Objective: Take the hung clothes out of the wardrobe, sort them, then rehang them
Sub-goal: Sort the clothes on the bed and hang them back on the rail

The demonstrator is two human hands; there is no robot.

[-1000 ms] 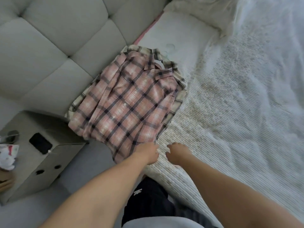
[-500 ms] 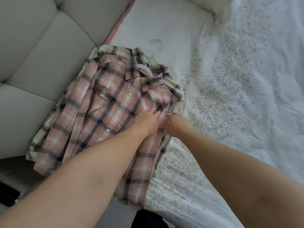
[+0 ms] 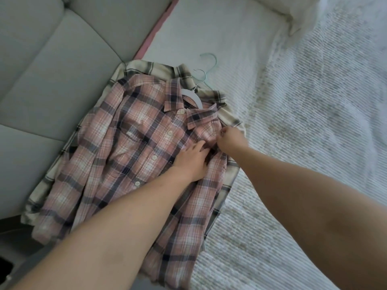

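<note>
A pink plaid shirt (image 3: 129,155) lies face up on the bed, still on a white hanger (image 3: 192,97) with a metal hook. Under it lies a cream plaid shirt (image 3: 150,68), whose pale green hanger hook (image 3: 210,59) pokes out past the collars. My left hand (image 3: 193,159) rests on the pink shirt's chest with its fingers spread flat. Just beside it, my right hand (image 3: 231,139) pinches the pink shirt's fabric near the right shoulder, below the collar.
The bed has a white textured cover (image 3: 303,122) stretching to the right. A grey padded headboard (image 3: 52,70) rises along the left. A white pillow (image 3: 289,11) lies at the top. A dark object (image 3: 5,266) shows at the lower left edge.
Both hands have moved up from the shirt's hem to its chest and shoulder. The view has shifted closer over the shirts; the bedside table has left the frame.
</note>
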